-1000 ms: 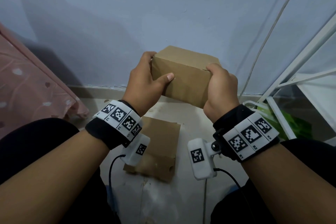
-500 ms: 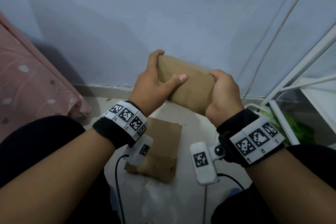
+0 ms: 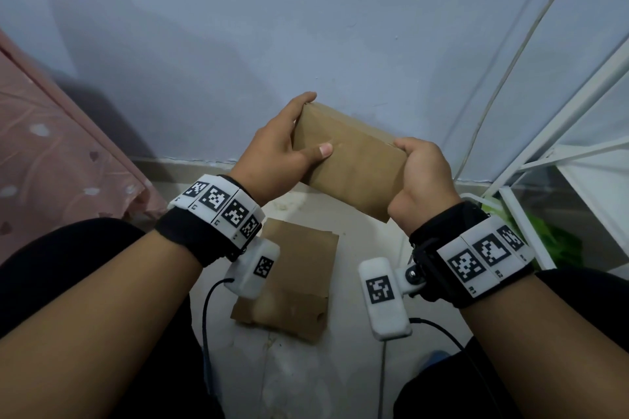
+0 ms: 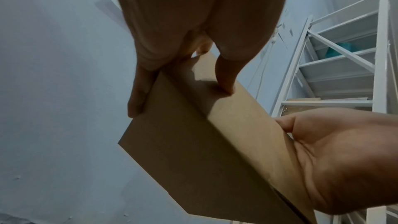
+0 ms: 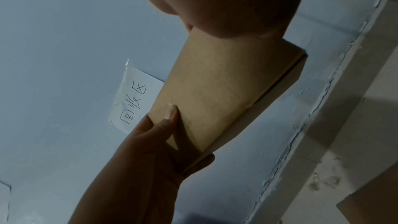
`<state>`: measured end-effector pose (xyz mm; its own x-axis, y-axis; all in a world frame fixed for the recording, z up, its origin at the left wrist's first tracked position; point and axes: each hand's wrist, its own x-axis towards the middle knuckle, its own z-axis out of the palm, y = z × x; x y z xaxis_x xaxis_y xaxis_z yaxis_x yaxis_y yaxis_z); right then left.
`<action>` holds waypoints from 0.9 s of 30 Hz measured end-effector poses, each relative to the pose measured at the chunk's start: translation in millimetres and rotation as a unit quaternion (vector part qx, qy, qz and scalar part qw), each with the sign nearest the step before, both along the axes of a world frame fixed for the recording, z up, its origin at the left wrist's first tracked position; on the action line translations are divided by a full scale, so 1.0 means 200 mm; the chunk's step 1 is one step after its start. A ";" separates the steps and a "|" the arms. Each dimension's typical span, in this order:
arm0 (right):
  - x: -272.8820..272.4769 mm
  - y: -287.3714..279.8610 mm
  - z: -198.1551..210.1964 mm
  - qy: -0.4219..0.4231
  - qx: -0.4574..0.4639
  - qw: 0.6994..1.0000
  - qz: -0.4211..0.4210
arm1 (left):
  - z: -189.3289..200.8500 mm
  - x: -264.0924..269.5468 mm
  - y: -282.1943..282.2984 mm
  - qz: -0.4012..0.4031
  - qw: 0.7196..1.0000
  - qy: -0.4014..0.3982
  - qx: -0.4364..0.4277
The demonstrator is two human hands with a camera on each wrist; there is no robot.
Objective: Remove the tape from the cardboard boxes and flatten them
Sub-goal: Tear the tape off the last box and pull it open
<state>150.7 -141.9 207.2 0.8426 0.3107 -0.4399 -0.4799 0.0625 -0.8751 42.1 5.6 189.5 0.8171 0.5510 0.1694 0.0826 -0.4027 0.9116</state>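
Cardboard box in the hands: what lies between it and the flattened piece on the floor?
Only bare pale floor shows between the held cardboard box and the flattened cardboard, in the head view.

Plain brown box (image 3: 354,160), pink heart-patterned cloth (image 3: 51,153).

Item count, by kind

Cardboard boxes: two, one held box (image 3: 354,160) and one flattened box (image 3: 292,279) on the floor. Hands: two, left hand (image 3: 272,160), right hand (image 3: 422,180). Paper wall note (image 5: 133,101): one.
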 end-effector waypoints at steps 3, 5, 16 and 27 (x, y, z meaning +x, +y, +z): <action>0.01 -0.01 0.02 -0.011 -0.011 1.000 -0.006 | 0.01 -0.02 -0.01 -0.024 0.999 0.007 -0.019; 0.01 -0.02 0.03 -0.016 -0.018 1.000 -0.008 | 0.00 -0.02 -0.03 -0.034 0.997 0.004 -0.062; 0.00 -0.03 0.07 -0.018 -0.012 1.000 0.007 | 0.01 0.02 -0.08 0.044 0.996 -0.028 -0.075; 0.08 -0.06 0.10 0.002 -0.045 0.999 0.010 | 0.00 0.02 -0.06 0.016 0.994 0.010 -0.105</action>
<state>167.6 -153.9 227.5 0.8350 0.2870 -0.4695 -0.4830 -0.0265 -0.8752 46.9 -7.2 189.4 0.8005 0.5984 0.0317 0.1111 -0.2002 0.9734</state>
